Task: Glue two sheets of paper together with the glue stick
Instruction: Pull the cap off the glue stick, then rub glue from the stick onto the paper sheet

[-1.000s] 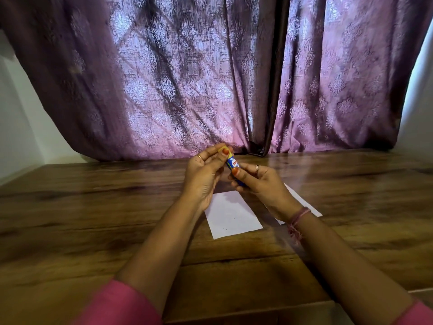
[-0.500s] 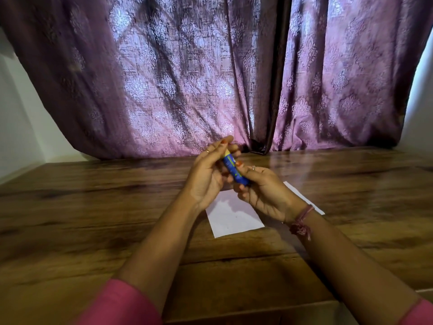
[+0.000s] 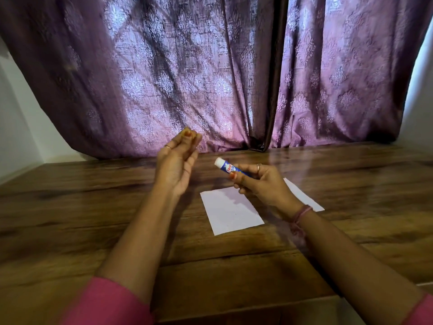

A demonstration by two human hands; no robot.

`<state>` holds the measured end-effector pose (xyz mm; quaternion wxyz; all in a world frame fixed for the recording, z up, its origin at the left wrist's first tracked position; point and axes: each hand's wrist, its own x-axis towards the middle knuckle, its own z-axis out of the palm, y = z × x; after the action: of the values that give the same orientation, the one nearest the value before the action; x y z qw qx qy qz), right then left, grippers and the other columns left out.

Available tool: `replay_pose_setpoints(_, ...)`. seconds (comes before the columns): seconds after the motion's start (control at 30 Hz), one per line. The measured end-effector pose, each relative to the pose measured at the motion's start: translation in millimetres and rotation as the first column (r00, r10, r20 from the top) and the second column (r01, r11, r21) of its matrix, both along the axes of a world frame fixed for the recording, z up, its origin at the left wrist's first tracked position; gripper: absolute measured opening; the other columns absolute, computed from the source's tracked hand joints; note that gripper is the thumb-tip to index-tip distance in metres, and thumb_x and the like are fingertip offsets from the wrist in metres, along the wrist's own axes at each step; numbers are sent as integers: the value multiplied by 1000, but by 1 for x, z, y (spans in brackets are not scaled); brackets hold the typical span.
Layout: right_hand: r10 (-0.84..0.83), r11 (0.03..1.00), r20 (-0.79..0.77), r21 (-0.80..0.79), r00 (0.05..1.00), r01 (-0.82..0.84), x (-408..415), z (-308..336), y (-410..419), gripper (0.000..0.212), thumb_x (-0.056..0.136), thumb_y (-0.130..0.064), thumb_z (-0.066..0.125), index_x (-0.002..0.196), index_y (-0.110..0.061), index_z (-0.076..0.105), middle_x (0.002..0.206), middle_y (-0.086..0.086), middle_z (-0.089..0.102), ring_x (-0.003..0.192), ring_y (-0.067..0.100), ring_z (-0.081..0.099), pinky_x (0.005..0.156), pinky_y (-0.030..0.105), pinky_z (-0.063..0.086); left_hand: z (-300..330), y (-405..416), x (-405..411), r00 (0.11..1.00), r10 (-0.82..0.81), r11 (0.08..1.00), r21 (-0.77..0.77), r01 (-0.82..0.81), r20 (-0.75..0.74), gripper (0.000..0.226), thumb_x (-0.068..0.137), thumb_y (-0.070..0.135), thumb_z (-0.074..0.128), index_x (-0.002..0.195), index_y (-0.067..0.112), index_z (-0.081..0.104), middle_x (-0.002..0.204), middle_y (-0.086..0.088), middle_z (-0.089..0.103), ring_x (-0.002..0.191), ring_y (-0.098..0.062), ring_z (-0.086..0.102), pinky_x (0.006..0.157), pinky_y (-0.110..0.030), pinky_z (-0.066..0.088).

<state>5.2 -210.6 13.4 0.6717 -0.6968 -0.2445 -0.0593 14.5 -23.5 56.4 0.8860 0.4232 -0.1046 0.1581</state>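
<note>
at the bottom corners of the frame, two pink sleeves (image 3: 103, 303) lead into bare forearms that reach up toward the middle. they cross a dark wooden table (image 3: 70, 219) that fills the lower half of the picture. just right of centre a white sheet of paper (image 3: 230, 211) lies flat on the wood, and a second sheet (image 3: 304, 197) lies to its right, partly hidden under the right wrist, which wears a thread band (image 3: 301, 213).

above the sheets, the right hand (image 3: 260, 181) grips a blue glue stick (image 3: 230, 168), fingers and thumb curled round its lower body; the stick is lifted off the table, tilted up and to the left, its white uncapped end showing.

left of centre, the left hand (image 3: 179, 160) is raised with fingertips pinched together around something small and yellowish, blurred; it looks like the cap (image 3: 187, 132), though i cannot tell for sure.

behind the table hang purple patterned curtains (image 3: 187, 66), filling the upper frame, with pale wall (image 3: 14, 118) at both edges.
</note>
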Motion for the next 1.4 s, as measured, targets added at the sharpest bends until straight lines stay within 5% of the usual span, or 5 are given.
replay_pose_setpoints(0.23,43,995,-96,98,994,-34,3,1,6,32,87,-6,64,118,0,61,90,9,70,64,5,65,60,17,53,-13,19,9,996,79,932,358,-57,-49,17,79,-4,65,88,10,66,78,2,73,73,-5,67,69,-16,51)
replay_pose_setpoints(0.43,77,985,-166,164,983,-49,7,1,-1,19,89,-6,62,107,-7,63,79,2,72,66,7,68,57,16,53,-30,55,17,951,304,342,938,-59,-51,16,69,2,77,78,12,68,75,-5,70,65,-10,62,70,-26,51)
replay_pose_setpoints(0.63,66,986,-171,165,983,-38,11,-1,-5,13,88,-7,64,100,-13,64,79,-1,72,68,8,69,63,19,56,-34,67,18,944,309,195,979,55,-115,23,67,0,79,86,7,67,82,-14,67,72,-19,58,70,-29,46)
replay_pose_setpoints(1.23,102,988,-256,138,961,-68,7,2,-8,21,87,-21,67,108,-20,65,91,-2,74,73,9,70,54,18,41,-29,60,7,950,296,341,940,-4,-103,59,64,0,82,117,7,56,113,-9,59,95,-20,60,85,-29,51)
replay_pose_setpoints(1.4,231,958,-344,247,910,-149,5,7,-10,29,80,-28,68,108,-21,66,95,5,74,56,5,61,46,12,37,-11,14,-4,999,-28,672,740,30,-15,35,78,9,72,111,16,63,115,-6,68,105,-11,63,83,-19,52)
